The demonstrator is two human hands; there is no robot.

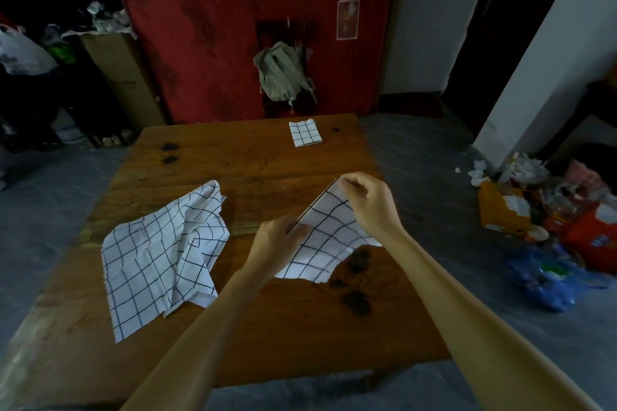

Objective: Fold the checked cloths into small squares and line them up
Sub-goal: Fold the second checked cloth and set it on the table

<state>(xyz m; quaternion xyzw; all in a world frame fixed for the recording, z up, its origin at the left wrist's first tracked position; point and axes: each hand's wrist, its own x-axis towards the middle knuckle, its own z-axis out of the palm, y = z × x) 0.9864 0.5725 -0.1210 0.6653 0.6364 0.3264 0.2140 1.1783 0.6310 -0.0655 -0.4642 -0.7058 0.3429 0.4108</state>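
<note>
One cloth folded, one in hand, one untouched

A square [305, 133] is set on the desk [233, 157] — another cloth [329, 240] is pinched by left hand [278, 238] and right hand [369, 200]; the pile [160, 250] waits.

I see a brown wooden table [233, 150] on grey floor [417, 157], a red patterned hanging [233, 10] behind a dark chair [283, 30], white walls [424, 10]; dim light, perhaps daylight.

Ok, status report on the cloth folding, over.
Both hands, left and right, pinching the cloth being folded. One folded square placed at far edge. Crumpled cloth waiting on left. Nothing in the way.
</note>
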